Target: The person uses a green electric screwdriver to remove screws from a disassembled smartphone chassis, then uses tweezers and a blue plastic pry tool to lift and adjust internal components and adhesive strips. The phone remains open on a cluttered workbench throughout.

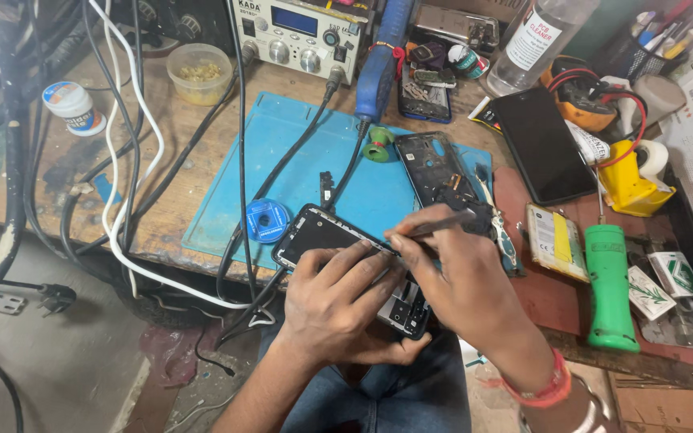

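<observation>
- The left hand (338, 301) is gripping an opened black phone (322, 236), fingers curling over it, at the near edge of the counter (178, 192).
- The right hand (463, 277) is pinching a thin dark tool (435, 227), its tip touching the phone's upper edge.
- A blue solder-wick spool (267, 220) is lying at nine o'clock of the phone, on the blue mat (282, 144).
- A green torch (609, 289) is lying at three o'clock, well apart.

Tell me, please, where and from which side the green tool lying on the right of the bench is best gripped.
Grip the green tool around the middle of its long, roughly cylindrical body, coming down from above. It lies flat, its length running toward and away from the person, its flared end near the bench edge. The yellow-labelled battery on its left and small packets on its right leave gaps for fingers, probably.
</observation>
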